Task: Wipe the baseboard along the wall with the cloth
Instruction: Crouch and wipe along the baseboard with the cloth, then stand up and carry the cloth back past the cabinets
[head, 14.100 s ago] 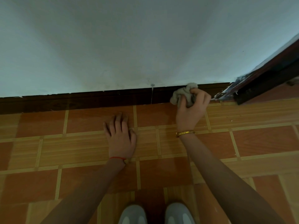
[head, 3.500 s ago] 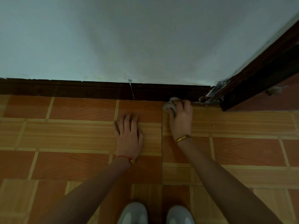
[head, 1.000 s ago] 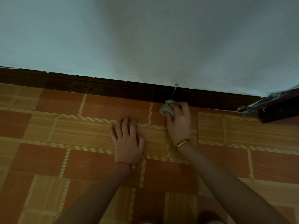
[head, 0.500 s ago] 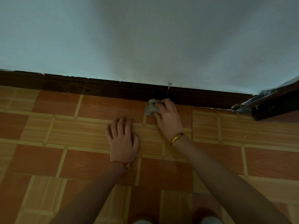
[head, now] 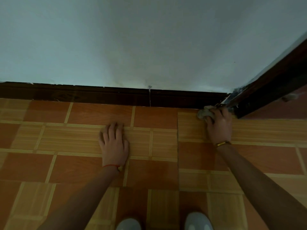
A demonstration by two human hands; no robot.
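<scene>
A dark brown baseboard (head: pixel 99 95) runs along the foot of the pale wall, with a thin vertical seam near its middle. My right hand (head: pixel 219 125) grips a crumpled grey cloth (head: pixel 204 113) and holds it low against the right end of the baseboard, beside the door frame. Most of the cloth is hidden under my fingers. My left hand (head: pixel 114 143) lies flat on the floor tiles, fingers spread, well short of the baseboard.
A dark door frame (head: pixel 274 87) rises at the right, its chipped foot right next to the cloth. The floor (head: pixel 66 146) is orange and tan patterned tile. Two pale shoe tips (head: pixel 198 221) show at the bottom edge.
My right hand has slid the cloth rightwards along the baseboard, from by the seam to the corner at the door frame. My left hand stays planted on the tiles.
</scene>
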